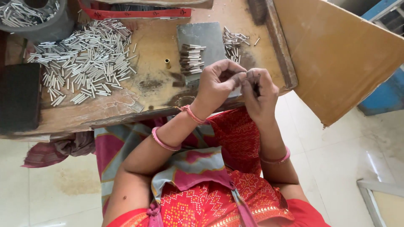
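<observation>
Pinching thin dark rod (256, 86), right hand (260, 93)

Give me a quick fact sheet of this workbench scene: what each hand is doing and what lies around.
left hand: fingers pinched together against the right hand, over the bench edge
right hand: holds a thin dark piece; too small to identify
grey block: flat on the bench, a row of small tubes stacked on it
loose metal tubes: big silvery heap on the wooden bench
brass piece: alone, beside the block
</observation>
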